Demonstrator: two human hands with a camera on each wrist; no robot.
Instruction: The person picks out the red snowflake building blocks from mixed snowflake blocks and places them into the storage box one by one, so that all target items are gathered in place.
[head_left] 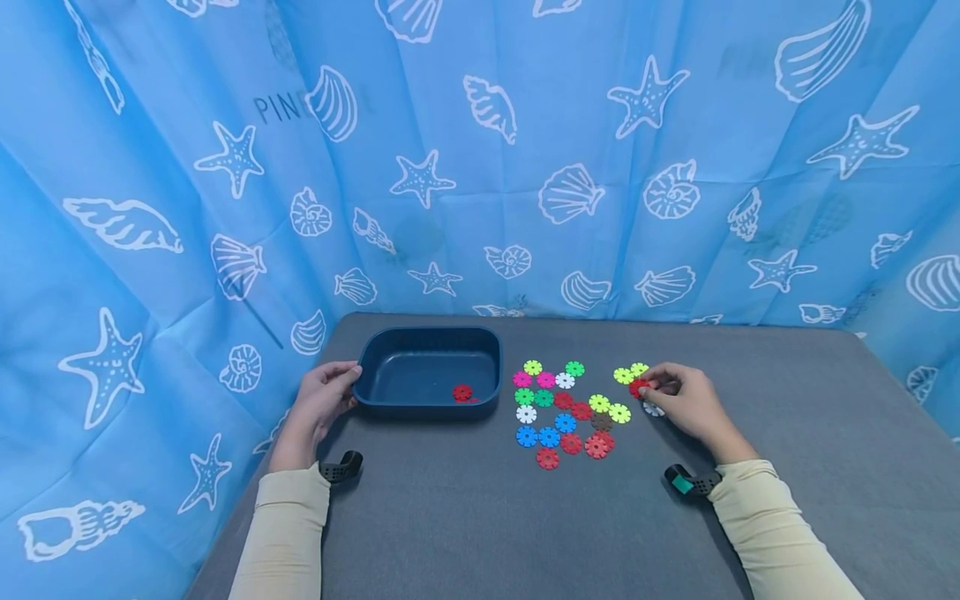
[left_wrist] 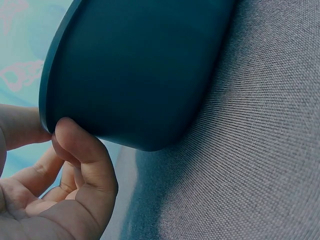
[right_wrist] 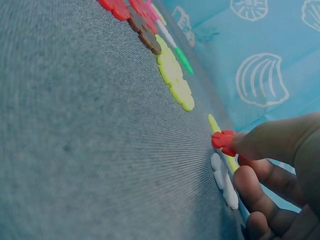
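My left hand (head_left: 322,402) grips the left end of a dark blue plastic tub (head_left: 420,411), thumb and fingers pinching its rim in the left wrist view. A red notched disc (head_left: 462,391) lies inside the tub, toward its right front. On the right, my right hand (head_left: 688,406) pinches another red disc (right_wrist: 223,142) between thumb and fingers, close over the table. Beneath those fingers lies a white disc (right_wrist: 223,181), partly hidden by the hand in the head view. Two yellow-green discs (head_left: 623,376) lie just left of and behind the fingertips.
Between tub and right hand, several flower-shaped discs lie on the grey table (head_left: 480,517): blue (head_left: 549,437), red (head_left: 547,458), green (head_left: 524,397), pink (head_left: 522,379), brown (head_left: 602,422) and others. A blue shell-print curtain (head_left: 465,225) hangs behind and at the left.
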